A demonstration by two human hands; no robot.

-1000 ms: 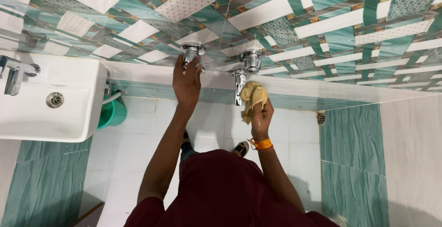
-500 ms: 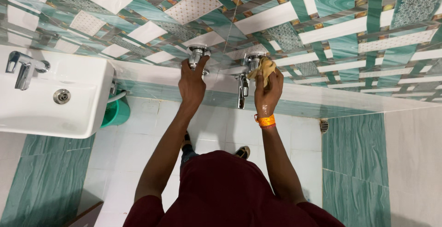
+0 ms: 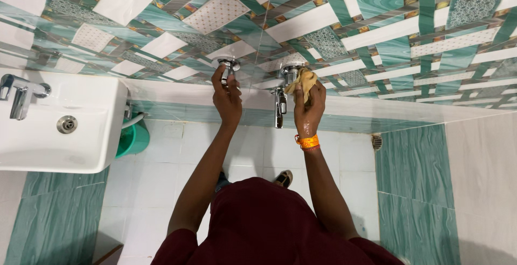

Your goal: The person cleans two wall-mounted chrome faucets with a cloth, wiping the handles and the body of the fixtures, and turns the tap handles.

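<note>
Head view, left hand [image 3: 227, 99] gripping chrome tap [image 3: 230, 67], arm outstretched; right hand [image 3: 308, 109] pressing yellow cloth [image 3: 304, 81] on second tap [image 3: 288, 75]

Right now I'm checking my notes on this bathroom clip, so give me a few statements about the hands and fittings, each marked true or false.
1. The right hand presses a yellow cloth against a chrome tap. True.
2. The left hand holds a sponge. False: it grips a chrome wall valve bare.
3. The white basin is on the left. True.
4. The orange band is on the left wrist. False: right wrist.
</note>
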